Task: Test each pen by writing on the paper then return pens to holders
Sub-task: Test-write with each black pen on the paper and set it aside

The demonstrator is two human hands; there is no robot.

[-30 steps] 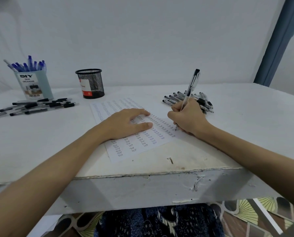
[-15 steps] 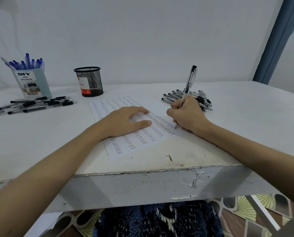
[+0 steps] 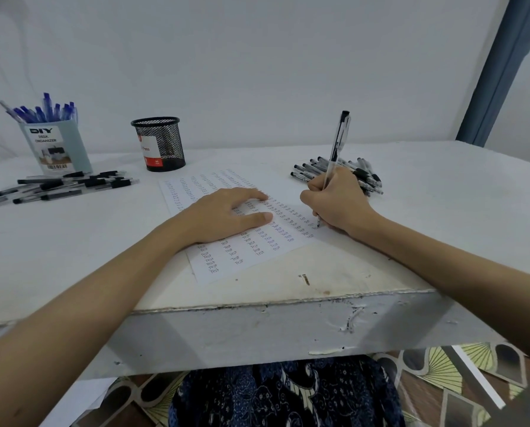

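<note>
I am gripping the pen (image 3: 334,155) in my right hand (image 3: 337,201) and pressing my flat left hand (image 3: 226,215) on the paper (image 3: 251,260), because it is lying near the table edge (image 3: 288,302) and could be sliding if I let go.

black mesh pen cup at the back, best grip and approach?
Probably a side grip round the wall of the black mesh pen cup, just under its rim, coming from the front. It stands upright, round and slightly tapered, with bare table on either side. The blue organizer sits well to its left, apart. A top pinch on the rim would also work.
</note>
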